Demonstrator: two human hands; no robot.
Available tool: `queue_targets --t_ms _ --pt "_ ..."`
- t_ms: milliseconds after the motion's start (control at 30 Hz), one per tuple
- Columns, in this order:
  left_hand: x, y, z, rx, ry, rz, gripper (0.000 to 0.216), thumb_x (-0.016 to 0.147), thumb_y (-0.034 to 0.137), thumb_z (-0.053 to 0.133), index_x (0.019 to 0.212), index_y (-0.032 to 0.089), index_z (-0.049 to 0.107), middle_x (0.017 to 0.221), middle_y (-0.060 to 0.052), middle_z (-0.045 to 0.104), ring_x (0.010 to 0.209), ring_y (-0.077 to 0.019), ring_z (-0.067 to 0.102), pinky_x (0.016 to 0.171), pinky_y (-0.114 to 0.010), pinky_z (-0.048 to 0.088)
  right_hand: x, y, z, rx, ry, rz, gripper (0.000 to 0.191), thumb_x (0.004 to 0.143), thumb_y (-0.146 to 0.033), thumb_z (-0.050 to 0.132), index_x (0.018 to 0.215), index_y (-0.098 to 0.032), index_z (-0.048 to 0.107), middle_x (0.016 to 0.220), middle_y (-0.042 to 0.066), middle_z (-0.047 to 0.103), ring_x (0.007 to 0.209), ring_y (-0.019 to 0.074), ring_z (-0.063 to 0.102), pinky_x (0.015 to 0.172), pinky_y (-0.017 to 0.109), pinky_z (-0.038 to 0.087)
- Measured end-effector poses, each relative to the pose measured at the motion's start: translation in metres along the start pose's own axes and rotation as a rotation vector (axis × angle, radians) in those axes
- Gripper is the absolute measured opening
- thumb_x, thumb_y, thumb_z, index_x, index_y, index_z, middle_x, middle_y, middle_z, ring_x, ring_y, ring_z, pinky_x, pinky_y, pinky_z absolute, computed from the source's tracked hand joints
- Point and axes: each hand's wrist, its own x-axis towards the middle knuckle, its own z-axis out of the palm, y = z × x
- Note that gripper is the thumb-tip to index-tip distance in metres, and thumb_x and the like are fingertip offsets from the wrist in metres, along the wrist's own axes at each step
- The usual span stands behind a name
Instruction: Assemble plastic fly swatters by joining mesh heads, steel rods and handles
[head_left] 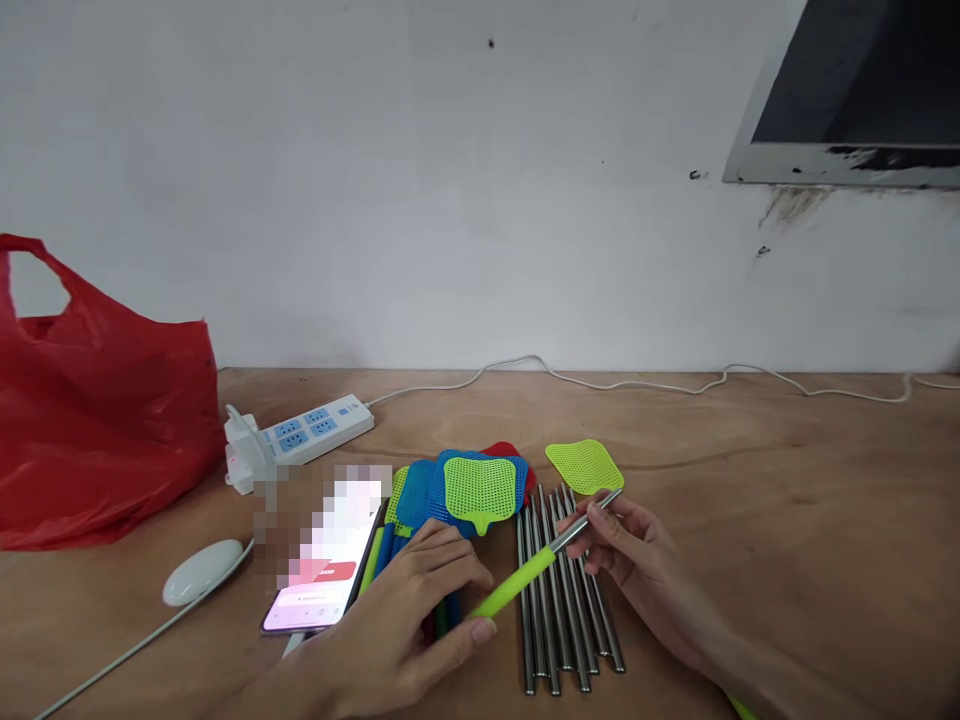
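Left hand [409, 612] gripping the lime handle [519, 584] at its near-left end | right hand [649, 572] pinching the metal rod [576, 529] at handle's far-right end | both slanting above loose rods [568, 625], wooden table [787, 500] | fly-swatter heads [480, 488] just beyond!

Your left hand [412, 612] and right hand [637, 552] present bare, with slim fingers [454, 573]; your right forearm [772, 668] is likewise uncovered where visible.
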Motion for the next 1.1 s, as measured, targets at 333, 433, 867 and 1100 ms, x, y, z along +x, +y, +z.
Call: queue_targets --t_ms 333,433,867,1100 --pt "-0.003 0.000 0.007 0.009 0.037 -0.150 0.011 0.104 0.028 0.037 0.101 0.023 0.047 0.095 -0.002 0.059 0.086 -0.0203 0.055 0.078 -0.033 0.043 0.006 0.005 -0.005 -0.138 -0.065 -0.147 0.025 0.075 -0.044 0.082 0.083 -0.020 0.077 0.074 0.003 0.072 0.066 0.0138 0.066 0.057 0.022 0.054" --pt "-0.004 -0.004 0.008 -0.024 0.027 -0.178 0.015 0.105 0.030 0.034 0.111 0.025 0.046 0.104 -0.003 0.061 0.093 -0.0215 0.057 0.081 -0.033 0.043 0.006 0.006 -0.006 -0.159 -0.059 -0.130 0.028 0.073 -0.046 0.083 0.083 -0.021 0.078 0.075 0.004 0.071 0.067 0.0159 0.067 0.056 0.024 0.054" --pt "0.003 0.016 -0.004 -0.629 -0.080 -0.476 0.049 0.095 0.068 0.040 0.078 0.023 0.045 0.073 0.004 0.044 0.066 -0.0133 0.041 0.060 -0.026 0.036 -0.001 0.003 0.005 -0.042 0.046 -0.152 0.031 0.065 -0.047 0.088 0.074 -0.020 0.075 0.070 0.002 0.065 0.059 0.0124 0.057 0.055 0.024 0.050" --pt "0.006 0.014 -0.009 -1.031 -0.261 -0.658 0.056 0.082 0.078 0.053 0.077 0.024 0.039 0.060 0.010 0.028 0.052 -0.0101 0.019 0.047 -0.022 0.019 -0.003 0.005 0.003 -0.046 0.046 -0.153 0.030 0.068 -0.046 0.087 0.075 -0.019 0.075 0.063 0.001 0.063 0.054 0.0116 0.054 0.051 0.024 0.050"
